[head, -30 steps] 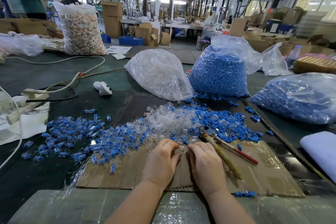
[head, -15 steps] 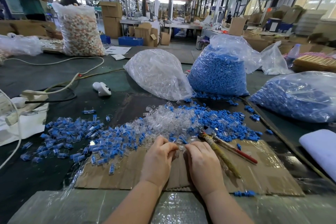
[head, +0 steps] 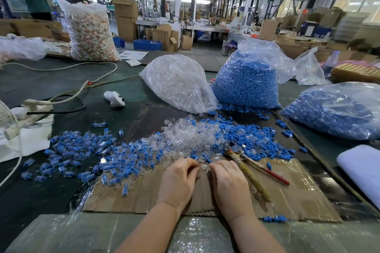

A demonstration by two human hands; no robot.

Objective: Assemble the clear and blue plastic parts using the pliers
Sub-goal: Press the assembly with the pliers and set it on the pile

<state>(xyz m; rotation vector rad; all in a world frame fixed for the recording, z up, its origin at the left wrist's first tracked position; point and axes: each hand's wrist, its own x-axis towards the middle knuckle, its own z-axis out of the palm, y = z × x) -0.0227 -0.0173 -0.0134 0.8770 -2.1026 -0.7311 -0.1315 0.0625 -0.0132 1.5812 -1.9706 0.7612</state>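
I've got both hands low over the cardboard sheet (head: 287, 197) at the front of the desk (head: 37, 197). Left hand (head: 178, 181) and right hand (head: 229, 183) are knuckles-up, fingers curled in toward each other, tips nearly meeting over a small clear part (head: 204, 166). Looks like both pinch it, but what's under the fingertips is hidden, so can't tell if a blue piece is already in there.

Supply is right ahead: clear parts pile (head: 185, 137) just beyond my fingers, loose blue parts (head: 253, 137) to its right. What I take for finished clear+blue units (head: 82, 156) are spread off to the left. Pliers (head: 249, 170) lie on the cardboard just right of the right hand, handles toward me, not held.

My read: I'm at the hand-fit stage, mating the two halves before any squeeze w/ the tool.

To do it well:
- keep the part close to the cardboard so a slip doesn't send it into the pile
- line up blue insert square w/ the clear shell before pushing; no forcing at an angle
- hold w/ left, free the right for the pliers since they're on that side
- squeeze gently; clear plastic prob cracks if over-pressed
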